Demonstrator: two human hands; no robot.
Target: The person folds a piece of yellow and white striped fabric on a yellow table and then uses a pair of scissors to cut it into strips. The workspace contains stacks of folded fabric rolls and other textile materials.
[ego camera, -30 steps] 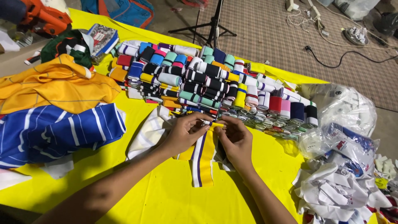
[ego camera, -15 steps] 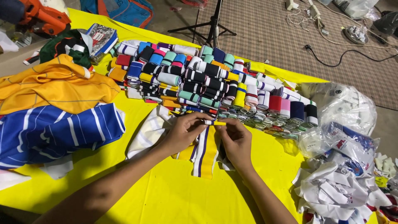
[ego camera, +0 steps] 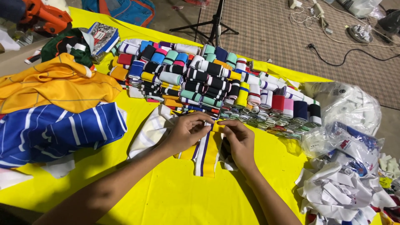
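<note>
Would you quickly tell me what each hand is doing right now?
Left hand: closed, pinching the top edge of the yellow striped knit band.
Right hand: closed, pinching the same band.

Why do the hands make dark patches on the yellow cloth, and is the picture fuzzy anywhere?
In the head view, light from above throws soft shadows beneath the left hand and right hand onto the yellow cloth; the striped band they pinch looks sharp; the clear plastic bags show pale glare; the edges bend slightly, like a wide lens.

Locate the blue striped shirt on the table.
In the head view the blue striped shirt lies at the table's left, just below the orange shirt, left of the left hand.
</note>
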